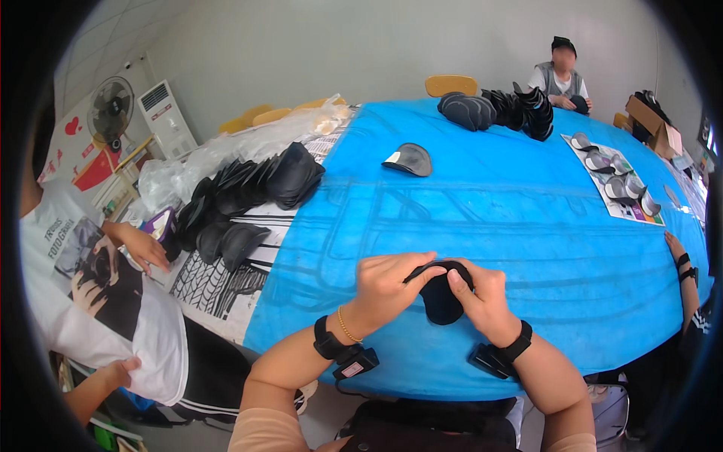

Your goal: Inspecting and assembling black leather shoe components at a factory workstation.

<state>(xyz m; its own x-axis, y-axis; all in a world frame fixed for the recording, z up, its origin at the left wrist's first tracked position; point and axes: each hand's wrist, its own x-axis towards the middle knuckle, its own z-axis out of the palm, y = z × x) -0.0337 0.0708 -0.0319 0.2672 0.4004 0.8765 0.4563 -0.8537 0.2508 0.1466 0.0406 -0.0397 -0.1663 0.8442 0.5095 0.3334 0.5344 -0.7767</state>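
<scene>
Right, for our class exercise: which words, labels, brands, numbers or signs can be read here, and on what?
Wording isn't copied, only placed:
White short-sleeved T-shirt at left: dark capitals, readable.
White wall board with red heart: red characters, too blurred.
White upright air conditioner: red marks, too small.
White rectangular sticker on the left rectangular black box: too small.
White tag on the dark curved piece: too small.

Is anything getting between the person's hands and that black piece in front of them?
Nothing visible is. The left hand and right hand both hold the black piece directly, near its upper edge. The blue cover is beneath, and a lone dark pad lies farther up the table, out of the way.
</scene>
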